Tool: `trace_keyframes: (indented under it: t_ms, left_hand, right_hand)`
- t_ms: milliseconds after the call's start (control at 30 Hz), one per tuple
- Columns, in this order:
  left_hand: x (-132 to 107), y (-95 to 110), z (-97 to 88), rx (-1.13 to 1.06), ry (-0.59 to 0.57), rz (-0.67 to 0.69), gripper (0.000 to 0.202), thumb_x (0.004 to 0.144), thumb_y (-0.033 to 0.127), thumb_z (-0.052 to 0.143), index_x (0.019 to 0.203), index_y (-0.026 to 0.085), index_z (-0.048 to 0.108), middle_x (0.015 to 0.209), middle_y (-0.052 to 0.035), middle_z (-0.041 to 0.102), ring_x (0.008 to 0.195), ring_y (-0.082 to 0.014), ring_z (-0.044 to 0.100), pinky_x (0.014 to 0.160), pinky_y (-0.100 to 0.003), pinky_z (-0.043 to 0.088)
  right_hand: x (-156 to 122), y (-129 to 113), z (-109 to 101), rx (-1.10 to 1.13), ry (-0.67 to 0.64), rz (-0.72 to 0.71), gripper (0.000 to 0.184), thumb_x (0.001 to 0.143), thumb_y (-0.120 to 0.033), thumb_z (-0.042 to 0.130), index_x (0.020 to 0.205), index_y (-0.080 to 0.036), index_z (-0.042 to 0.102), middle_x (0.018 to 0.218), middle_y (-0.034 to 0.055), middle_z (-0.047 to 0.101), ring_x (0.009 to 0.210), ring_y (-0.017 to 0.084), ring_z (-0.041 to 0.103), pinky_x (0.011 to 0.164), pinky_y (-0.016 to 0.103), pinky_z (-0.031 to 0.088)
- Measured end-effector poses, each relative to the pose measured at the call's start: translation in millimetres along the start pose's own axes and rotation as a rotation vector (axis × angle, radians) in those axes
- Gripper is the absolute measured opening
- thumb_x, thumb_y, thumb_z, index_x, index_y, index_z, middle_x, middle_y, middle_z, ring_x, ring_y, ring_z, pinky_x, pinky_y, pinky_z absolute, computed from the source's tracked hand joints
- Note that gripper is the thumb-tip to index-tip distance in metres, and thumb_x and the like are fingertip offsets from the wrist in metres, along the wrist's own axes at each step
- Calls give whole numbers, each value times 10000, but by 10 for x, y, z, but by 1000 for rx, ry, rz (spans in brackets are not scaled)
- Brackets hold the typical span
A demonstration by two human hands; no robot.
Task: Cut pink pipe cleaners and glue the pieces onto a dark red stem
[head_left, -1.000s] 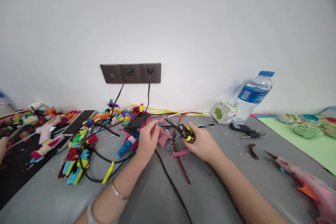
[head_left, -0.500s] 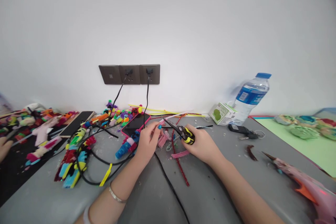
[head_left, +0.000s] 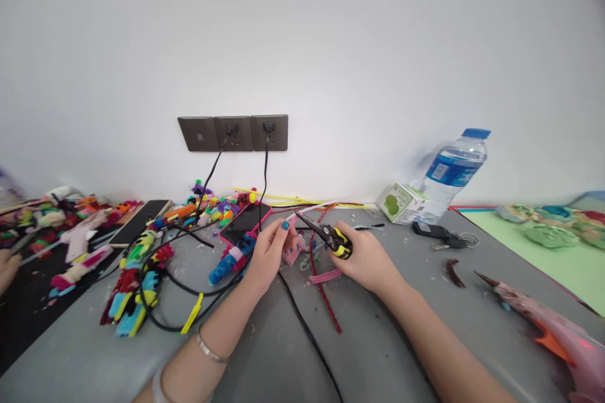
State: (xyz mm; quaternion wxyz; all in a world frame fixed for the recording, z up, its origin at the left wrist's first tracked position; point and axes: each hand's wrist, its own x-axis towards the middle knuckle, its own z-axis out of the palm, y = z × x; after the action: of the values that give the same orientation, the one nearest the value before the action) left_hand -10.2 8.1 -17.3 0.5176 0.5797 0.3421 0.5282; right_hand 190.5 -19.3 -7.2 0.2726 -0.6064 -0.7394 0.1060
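Pink-white strip (head_left: 316, 205) and pliers (head_left: 339, 243) close together, mid-frame

At the left edge of my view I see another person's hand (head_left: 6, 269) by a heap of fuzzy figures (head_left: 78, 239). Nearer the middle, a blue figure (head_left: 222, 272) lies just beside the left hand (head_left: 268, 255), its thumb and fingers closed in a pinch on the strip. If that pinch is slack, I think the strip could twist away. From there the strip slants up and right. The pliers' tips sit so near the pinch that a squeeze could nip skin; I can't tell whether they bite the strip. Right of centre, the right hand (head_left: 365, 255) is wrapped round the handles; an uneven grip might swing the tips. At the right, well apart, a bottle (head_left: 456, 167) stands beside a box (head_left: 399, 203).
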Motion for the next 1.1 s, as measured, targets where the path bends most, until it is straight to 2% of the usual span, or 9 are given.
trace_keyframes:
  t_ms: [200, 433, 633, 733, 967, 1100]
  left_hand:
    - [-2, 16, -4, 12, 1, -7, 440, 876, 586, 566, 742, 167, 560, 601, 22, 539, 540, -89, 438, 522, -203, 335]
    - [5, 36, 6, -103, -22, -64, 432, 824, 588, 633, 759, 168, 552, 613, 32, 506, 554, -85, 414, 531, -201, 318]
    - [1, 67, 19, -110, -31, -90, 456, 792, 620, 648, 774, 179, 533, 598, 34, 503, 549, -94, 414, 527, -204, 323]
    - [3, 63, 5, -69, -53, -62, 445, 823, 611, 622, 773, 176, 541, 616, 26, 521, 550, -95, 425, 527, -207, 332]
    - [21, 46, -81, 159, -144, 113, 386, 945, 516, 486, 770, 176, 538, 654, 12, 533, 594, -118, 474, 597, -235, 377]
    - [17, 54, -108, 293, -150, 168, 365, 978, 462, 429, 762, 183, 518, 684, 1, 543, 607, -129, 478, 612, -246, 380]
  right_hand:
    - [-3, 12, 3, 5, -4, -6, 124, 737, -317, 530, 785, -248, 440, 636, -18, 579, 568, 181, 520, 561, 262, 306]
    - [-1, 17, -2, 27, 8, -21, 101, 741, -297, 537, 789, -242, 467, 635, -16, 585, 561, 172, 513, 558, 259, 315]
    - [1, 12, -12, 54, 11, -31, 94, 738, -287, 534, 765, -238, 458, 622, -12, 579, 544, 162, 482, 554, 255, 312]
    - [2, 11, -22, 60, -5, -29, 94, 740, -282, 536, 762, -239, 456, 624, -18, 574, 546, 158, 482, 553, 253, 308]
    - [6, 24, -41, 38, -37, -21, 90, 744, -287, 536, 753, -241, 459, 624, -26, 566, 558, 160, 484, 561, 253, 302]
    - [6, 27, -43, 29, -38, -31, 73, 740, -279, 536, 758, -233, 482, 628, -18, 582, 558, 161, 496, 563, 257, 306]
